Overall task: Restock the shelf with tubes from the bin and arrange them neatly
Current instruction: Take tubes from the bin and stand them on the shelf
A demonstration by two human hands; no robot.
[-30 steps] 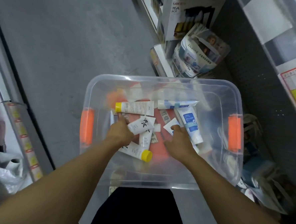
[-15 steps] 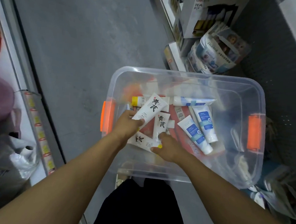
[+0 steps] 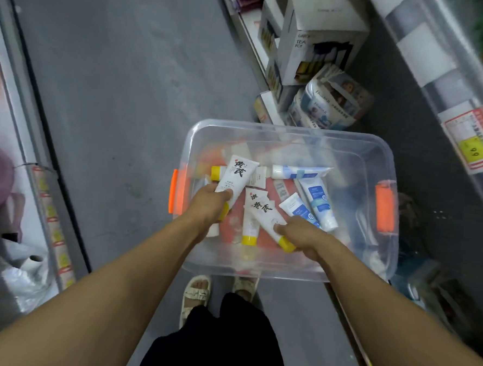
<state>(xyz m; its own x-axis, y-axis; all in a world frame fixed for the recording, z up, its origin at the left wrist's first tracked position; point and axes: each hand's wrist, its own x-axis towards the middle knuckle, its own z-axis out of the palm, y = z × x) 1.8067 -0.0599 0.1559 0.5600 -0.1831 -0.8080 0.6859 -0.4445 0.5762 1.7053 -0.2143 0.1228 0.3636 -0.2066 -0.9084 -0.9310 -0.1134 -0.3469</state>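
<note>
From the head camera, a clear plastic bin (image 3: pixel 294 131) with orange handles sits on the grey aisle floor (image 3: pixel 121 90), just ahead of the person's sandalled feet. The left hand (image 3: pixel 206 206) grips a white tube with black lettering (image 3: pixel 236 179) near its yellow cap end, with the crimped end pointing away. The right hand (image 3: pixel 302 237) pinches a second white, yellow-capped tube (image 3: pixel 269 217) low on its body. A third yellow-capped tube (image 3: pixel 250 225) lies between the hands on the bin's bottom. Three blue-and-white tubes (image 3: pixel 317 198) lie in the bin to the right of these. A shelf edge with a yellow price tag (image 3: pixel 476 143) runs along the right, with tea pot boxes (image 3: pixel 317 40) stacked beyond the bin.
</note>
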